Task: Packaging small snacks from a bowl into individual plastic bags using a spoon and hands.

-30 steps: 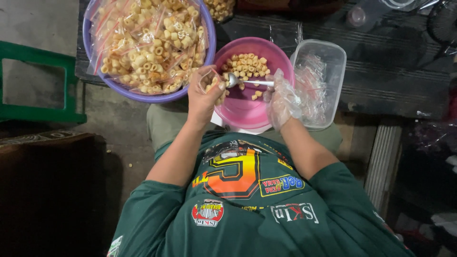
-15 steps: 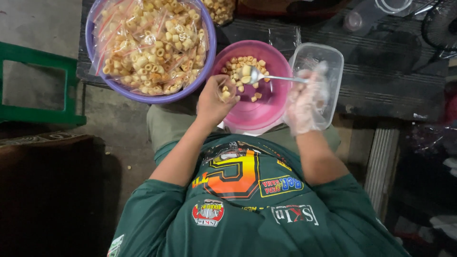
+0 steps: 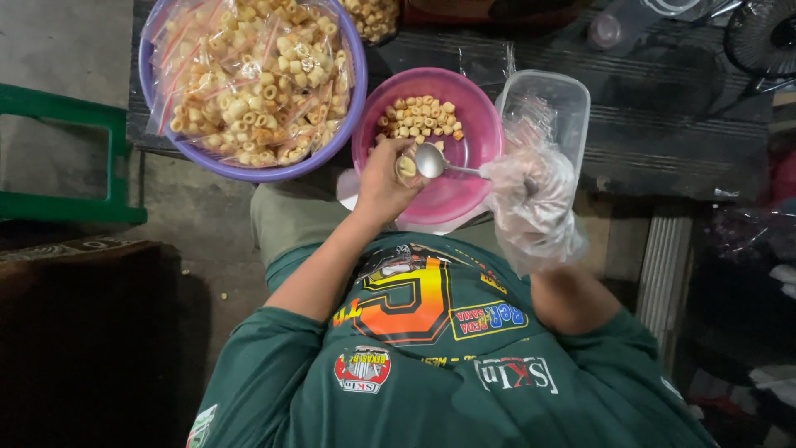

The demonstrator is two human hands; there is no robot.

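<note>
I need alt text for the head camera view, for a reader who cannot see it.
Seen from above, a person's left hand holds a small clear bag while the plastic-gloved right hand tips a metal spoon at its mouth, over a pink bowl of ring-shaped snacks. A purple basin of filled bags sits beside it.

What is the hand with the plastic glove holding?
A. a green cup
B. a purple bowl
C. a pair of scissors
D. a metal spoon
D. The gloved right hand grips the handle of a metal spoon, whose bowl is tipped at the small clear bag that the left hand holds over the pink bowl.
</note>
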